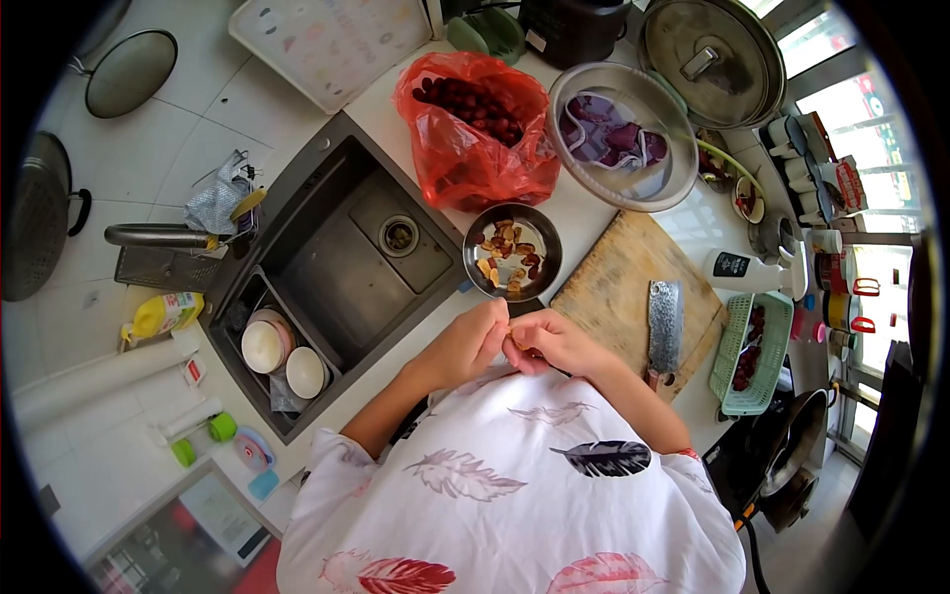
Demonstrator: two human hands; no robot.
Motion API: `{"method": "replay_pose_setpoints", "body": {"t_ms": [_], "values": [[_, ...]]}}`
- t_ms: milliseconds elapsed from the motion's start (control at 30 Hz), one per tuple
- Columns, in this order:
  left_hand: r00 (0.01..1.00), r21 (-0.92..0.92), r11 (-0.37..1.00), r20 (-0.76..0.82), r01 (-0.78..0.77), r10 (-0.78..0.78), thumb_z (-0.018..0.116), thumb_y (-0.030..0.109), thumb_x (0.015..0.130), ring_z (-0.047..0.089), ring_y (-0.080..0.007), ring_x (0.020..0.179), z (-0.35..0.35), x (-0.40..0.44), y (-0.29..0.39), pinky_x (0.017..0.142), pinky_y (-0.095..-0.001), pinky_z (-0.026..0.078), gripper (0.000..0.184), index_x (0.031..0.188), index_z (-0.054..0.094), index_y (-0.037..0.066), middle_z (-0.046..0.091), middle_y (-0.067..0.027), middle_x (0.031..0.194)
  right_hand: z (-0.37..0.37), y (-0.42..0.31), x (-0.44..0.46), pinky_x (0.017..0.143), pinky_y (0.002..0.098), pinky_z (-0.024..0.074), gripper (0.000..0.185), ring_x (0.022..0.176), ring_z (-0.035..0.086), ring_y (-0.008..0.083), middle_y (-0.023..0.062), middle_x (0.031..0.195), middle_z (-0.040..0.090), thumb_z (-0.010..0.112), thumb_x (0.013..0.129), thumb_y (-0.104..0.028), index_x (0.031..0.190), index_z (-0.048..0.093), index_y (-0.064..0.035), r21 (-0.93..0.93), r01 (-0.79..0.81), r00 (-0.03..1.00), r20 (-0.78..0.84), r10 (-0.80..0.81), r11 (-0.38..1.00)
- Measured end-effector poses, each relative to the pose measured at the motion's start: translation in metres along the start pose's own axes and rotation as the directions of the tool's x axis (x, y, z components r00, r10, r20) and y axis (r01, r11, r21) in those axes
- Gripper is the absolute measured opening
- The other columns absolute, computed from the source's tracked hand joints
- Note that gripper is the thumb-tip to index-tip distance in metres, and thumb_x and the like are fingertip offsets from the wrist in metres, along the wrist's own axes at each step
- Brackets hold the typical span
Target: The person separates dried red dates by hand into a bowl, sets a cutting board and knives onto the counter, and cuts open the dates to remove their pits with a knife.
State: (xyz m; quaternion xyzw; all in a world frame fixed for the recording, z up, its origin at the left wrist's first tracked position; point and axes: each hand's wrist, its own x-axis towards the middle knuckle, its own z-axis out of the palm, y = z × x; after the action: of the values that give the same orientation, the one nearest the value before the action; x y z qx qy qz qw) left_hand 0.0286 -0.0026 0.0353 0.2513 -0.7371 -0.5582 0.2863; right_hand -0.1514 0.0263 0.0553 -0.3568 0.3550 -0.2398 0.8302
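My left hand [469, 344] and my right hand [550, 342] meet in front of my shirt, fingertips pinched together. Between them shows a bit of a small yellowish-brown piece [511, 333], mostly hidden by the fingers. Just beyond the hands stands a round metal bowl [473, 265] with reddish-brown and yellowish cut fruit pieces [513, 249] in it. Behind the bowl, an open red plastic bag [445, 163] holds many dark red jujube-like fruits [473, 107]. A cleaver [665, 322] lies on the wooden cutting board [618, 272], to the right of my right hand.
On the left is a dark sink [336, 257] with white bowls [305, 372] in its side basin. A large basin [683, 188] with purple cloth-like items in liquid stands at the back. At right are a white bottle [747, 269] and a green basket [737, 391] holding red fruits.
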Motion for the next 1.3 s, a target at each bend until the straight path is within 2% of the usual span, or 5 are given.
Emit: {"method": "replay_pose_setpoints", "body": {"t_ms": [167, 333, 500, 733, 1300], "values": [[0.987, -0.104, 0.987, -0.086, 0.125, -0.134, 0.034, 0.012, 0.094, 0.042, -0.0199, 0.063, 0.008, 0.003, 0.007, 0.061, -0.0301, 0.038, 0.017, 0.082, 0.038, 0.0, 0.041, -0.0105, 0.073, -0.001, 0.016, 0.009, 0.045, 0.0255, 0.0362, 0.02, 0.049, 0.045, 0.011, 0.0033, 0.054, 0.05, 0.044, 0.08, -0.012, 0.065, 0.052, -0.0016, -0.199, 0.181, 0.965, -0.151, -0.213, 0.963], [0.964, -0.214, 0.956, -0.129, 0.202, -0.232, 0.03, 0.012, 0.094, 0.032, -0.0138, 0.062, 0.011, 0.004, 0.005, 0.06, -0.026, 0.033, 0.017, 0.081, 0.034, 0.002, 0.037, -0.0056, 0.073, -0.007, 0.014, 0.015, 0.05, 0.0333, 0.0408, 0.007, 0.051, 0.046, 0.0267, 0.013, 0.059, 0.05, 0.055, 0.071, -0.005, 0.068, 0.052, 0.0002, -0.811, 0.378, 0.692, -0.072, -0.719, 0.445], [0.987, 0.183, 0.971, -0.068, 0.155, -0.145, 0.035, 0.013, 0.093, 0.045, -0.0247, 0.063, -0.003, 0.007, 0.015, 0.06, -0.0334, 0.039, 0.018, 0.08, 0.037, 0.001, 0.043, -0.0128, 0.072, -0.009, 0.005, 0.011, 0.052, 0.03, 0.0408, 0.01, 0.054, 0.05, 0.0204, 0.0097, 0.063, 0.053, 0.057, 0.078, -0.01, 0.073, 0.055, -0.0007, -0.676, 0.364, 0.807, -0.115, -0.58, 0.641], [0.982, 0.022, 0.985, -0.09, 0.17, -0.168, 0.036, 0.014, 0.093, 0.046, -0.0263, 0.063, 0.005, 0.005, 0.007, 0.059, -0.0339, 0.039, 0.017, 0.081, 0.037, 0.001, 0.043, -0.0138, 0.07, -0.008, 0.01, 0.008, 0.054, 0.0238, 0.0432, 0.016, 0.059, 0.052, 0.0099, 0.0057, 0.068, 0.058, 0.055, 0.085, -0.013, 0.081, 0.057, 0.0016, -0.13, 0.185, 0.949, -0.234, -0.211, 0.974], [0.887, -0.142, 0.886, -0.082, 0.441, -0.455, 0.034, 0.02, 0.096, 0.04, -0.0084, 0.059, 0.003, 0.011, -0.009, 0.055, -0.0234, 0.037, 0.023, 0.081, 0.042, 0.004, 0.045, -0.001, 0.068, -0.017, 0.032, 0.023, 0.054, 0.0258, 0.0452, 0.007, 0.059, 0.057, 0.0145, 0.0091, 0.071, 0.059, 0.058, 0.082, -0.006, 0.086, 0.057, -0.0005, -0.673, 0.266, 0.694, -0.364, -0.621, 0.69]]}}
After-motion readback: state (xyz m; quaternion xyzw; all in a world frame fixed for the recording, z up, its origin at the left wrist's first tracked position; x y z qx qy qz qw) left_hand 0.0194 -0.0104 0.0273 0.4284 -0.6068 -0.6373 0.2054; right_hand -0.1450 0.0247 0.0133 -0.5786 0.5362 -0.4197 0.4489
